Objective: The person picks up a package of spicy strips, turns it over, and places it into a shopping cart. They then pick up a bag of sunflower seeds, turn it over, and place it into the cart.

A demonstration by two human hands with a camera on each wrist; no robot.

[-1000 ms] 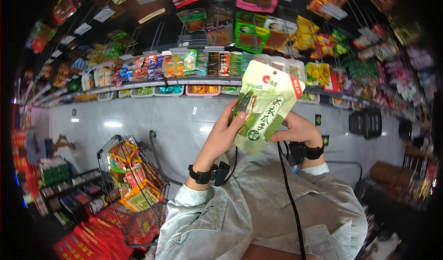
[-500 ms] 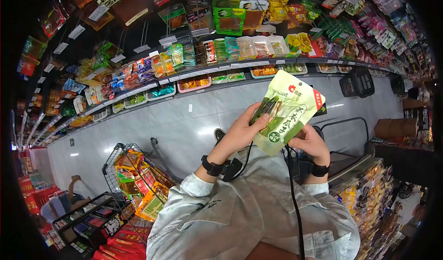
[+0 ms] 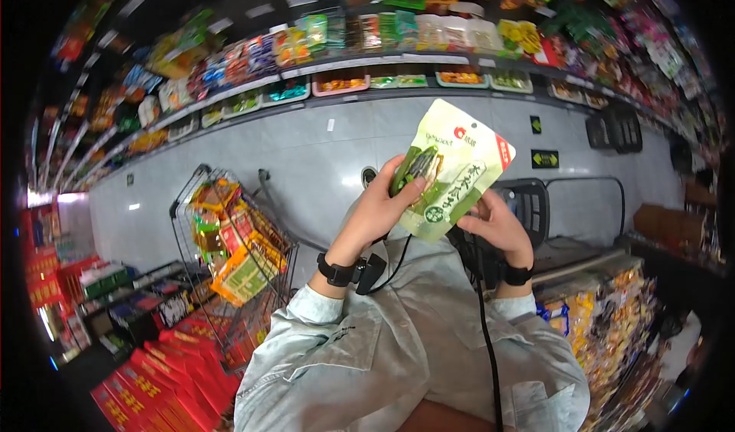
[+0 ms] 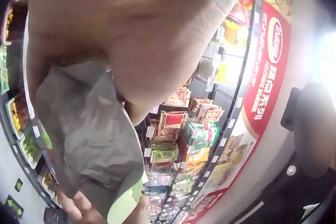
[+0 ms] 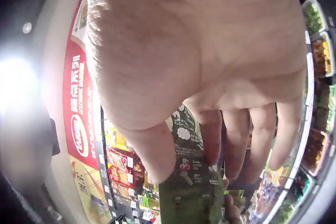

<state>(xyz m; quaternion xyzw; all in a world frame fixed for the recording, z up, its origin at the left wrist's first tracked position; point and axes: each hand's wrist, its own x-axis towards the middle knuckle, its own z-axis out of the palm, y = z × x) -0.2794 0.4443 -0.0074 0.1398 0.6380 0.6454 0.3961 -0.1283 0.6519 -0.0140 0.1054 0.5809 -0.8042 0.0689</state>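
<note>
A light-green snack pouch (image 3: 456, 170) with Chinese lettering and a red corner is held at chest height, tilted, printed front up. My left hand (image 3: 377, 211) grips its left edge, thumb across the front and the other fingers behind. At the lower right edge, my right hand (image 3: 501, 227) holds the pouch between thumb and fingers. The left wrist view shows its greyish, creased surface (image 4: 92, 129) below the left palm. In the right wrist view, the dark-green printed back (image 5: 186, 182) lies between the right thumb and forefinger.
Shelves of packaged snacks (image 3: 367, 37) curve across the far side, with trays (image 3: 341, 86) underneath. To the left stands a wire cart (image 3: 230, 240) loaded with packets. Red bags (image 3: 153, 382) lie at lower left, a display of wrapped goods (image 3: 605, 325) at right, and dark baskets (image 3: 612, 131) on the floor.
The head view has swung, first carrying the shelves and cart around, then shifting the shelves upward. The pouch went right, then back left, with both hands staying on it.
</note>
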